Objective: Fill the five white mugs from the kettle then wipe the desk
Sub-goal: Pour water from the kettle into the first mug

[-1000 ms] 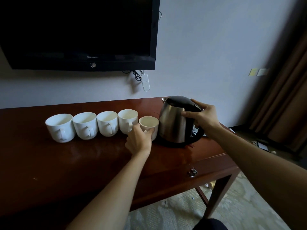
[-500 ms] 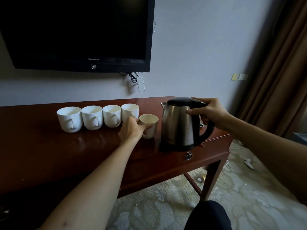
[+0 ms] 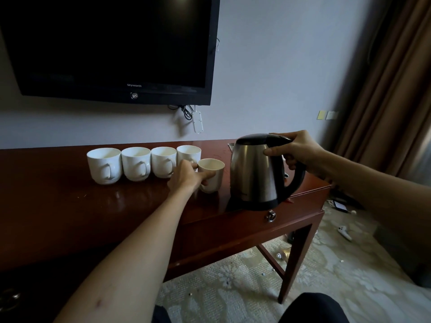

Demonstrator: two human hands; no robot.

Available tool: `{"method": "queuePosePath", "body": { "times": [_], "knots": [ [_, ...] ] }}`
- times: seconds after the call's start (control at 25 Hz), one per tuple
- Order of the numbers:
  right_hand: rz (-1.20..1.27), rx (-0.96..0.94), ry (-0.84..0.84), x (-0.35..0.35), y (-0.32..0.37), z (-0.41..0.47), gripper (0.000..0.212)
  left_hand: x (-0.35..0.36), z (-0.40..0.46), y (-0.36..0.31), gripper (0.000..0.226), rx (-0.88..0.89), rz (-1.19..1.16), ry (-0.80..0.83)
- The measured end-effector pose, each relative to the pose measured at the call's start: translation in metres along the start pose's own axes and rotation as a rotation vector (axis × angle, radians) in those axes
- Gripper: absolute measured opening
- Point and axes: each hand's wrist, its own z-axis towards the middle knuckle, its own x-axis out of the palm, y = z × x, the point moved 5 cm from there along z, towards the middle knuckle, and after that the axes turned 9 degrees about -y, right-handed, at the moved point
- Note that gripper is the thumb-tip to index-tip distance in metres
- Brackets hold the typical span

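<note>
On a dark red wooden desk (image 3: 70, 217), the left hand (image 3: 186, 177) grips the fifth white ceramic mug (image 3: 213, 174); the right hand (image 3: 300, 152) clasps the steel kettle's (image 3: 254, 171) black handle beside it.

Bare desk (image 3: 70, 213) fills the lower left of the frame, open to a reaching hand, while across the middle four white mugs (image 3: 142, 164) crowd rim to rim, a fifth mug (image 3: 213, 174) and the kettle (image 3: 255, 173) leaving only a narrow gap.
</note>
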Motion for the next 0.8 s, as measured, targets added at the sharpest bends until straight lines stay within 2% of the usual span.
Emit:
{"method": "queuePosePath", "body": {
  "times": [0.28,0.56,0.8],
  "knots": [
    [-0.049,0.019,0.035,0.007,0.011,-0.01,0.015,0.0,-0.003,0.0,0.06,0.013,-0.016,0.006],
    [-0.106,0.034,0.042,0.015,0.022,-0.013,0.013,-0.004,-0.008,0.001,0.041,0.067,-0.034,-0.005],
    [-0.134,0.044,0.044,0.018,0.027,-0.011,0.012,-0.006,0.003,0.0,0.041,0.106,-0.027,0.027]
  ]
}}
